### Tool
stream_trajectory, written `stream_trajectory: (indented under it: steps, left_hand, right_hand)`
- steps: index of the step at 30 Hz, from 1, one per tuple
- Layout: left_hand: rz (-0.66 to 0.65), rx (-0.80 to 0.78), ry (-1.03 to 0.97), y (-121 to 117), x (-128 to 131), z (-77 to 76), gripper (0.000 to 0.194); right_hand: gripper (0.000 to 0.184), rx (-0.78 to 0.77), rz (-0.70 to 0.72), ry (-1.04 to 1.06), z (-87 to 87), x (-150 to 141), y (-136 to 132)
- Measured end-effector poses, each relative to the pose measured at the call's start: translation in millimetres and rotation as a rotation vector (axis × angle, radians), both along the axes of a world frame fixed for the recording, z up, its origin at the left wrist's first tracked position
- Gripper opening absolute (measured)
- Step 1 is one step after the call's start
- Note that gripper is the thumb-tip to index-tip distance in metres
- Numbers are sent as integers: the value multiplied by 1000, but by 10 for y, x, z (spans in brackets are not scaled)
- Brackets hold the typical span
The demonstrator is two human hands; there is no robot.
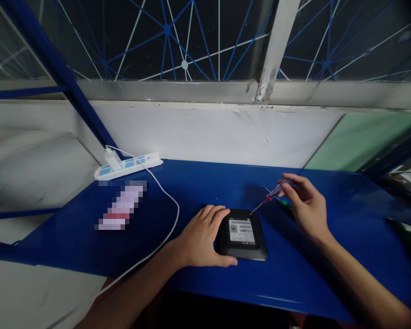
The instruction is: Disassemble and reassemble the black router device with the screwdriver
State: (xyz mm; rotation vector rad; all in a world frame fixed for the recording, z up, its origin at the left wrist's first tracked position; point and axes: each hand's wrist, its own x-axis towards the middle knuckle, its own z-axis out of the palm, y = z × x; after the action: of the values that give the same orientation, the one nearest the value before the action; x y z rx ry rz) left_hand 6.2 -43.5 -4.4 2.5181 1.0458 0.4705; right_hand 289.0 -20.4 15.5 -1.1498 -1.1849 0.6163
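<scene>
A black box-shaped electronic device [260, 237] lies flat on the blue table, with a white printed label [241, 231] facing up. My left hand [205, 237] grips its left side, fingers along the far edge and thumb at the near edge. In my right hand [306, 201] is a screwdriver [274, 192] with a clear purplish and red handle, pinched between the fingers. Its shaft slants down to the left, and the tip meets the device near its far right corner. Whether the tip sits in a screw is too small to tell.
Behind my right hand lies a green-handled tool [286, 206], partly hidden. A white power strip [128, 167] with a plugged-in adapter sits at the far left; its white cable [177, 210] curves across the blue table [205, 283]. A pixelated flat object [123, 205] lies left.
</scene>
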Motion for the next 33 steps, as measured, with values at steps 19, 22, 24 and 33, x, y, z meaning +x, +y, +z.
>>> stream_trajectory:
  steps: [19, 22, 24, 33]
  left_hand:
    - [24, -4, 42, 22, -22, 5, 107]
    - [19, -2, 31, 24, -25, -4, 106]
    - [17, 0, 22, 26, -26, -10, 106]
    - [26, -5, 50, 19, -20, 18, 106]
  right_hand:
    - [27, -104, 238, -48, 4, -27, -74]
    - [27, -109, 235, -57, 8, -32, -78]
    - [27, -109, 235, -59, 8, -32, -80]
    - [27, -117, 244, -57, 16, -34, -87]
